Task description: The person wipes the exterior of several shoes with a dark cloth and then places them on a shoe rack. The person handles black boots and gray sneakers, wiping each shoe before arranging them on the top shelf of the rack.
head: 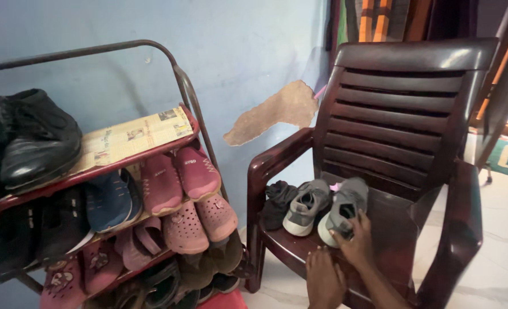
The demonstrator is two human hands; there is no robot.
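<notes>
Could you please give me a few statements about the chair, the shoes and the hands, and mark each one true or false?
1. Two grey sneakers lie on the seat of the dark brown plastic chair. True.
2. The right hand touches the grey sneaker nearer the middle of the seat. True.
3. The left hand holds a black boot. False: it rests at the seat's front edge and holds nothing; the black boot stands on the shoe rack.
4. The shoe rack stands to the right of the chair. False: it stands to the left, against the blue wall.
5. A newspaper lines the rack's top shelf. True.
</notes>
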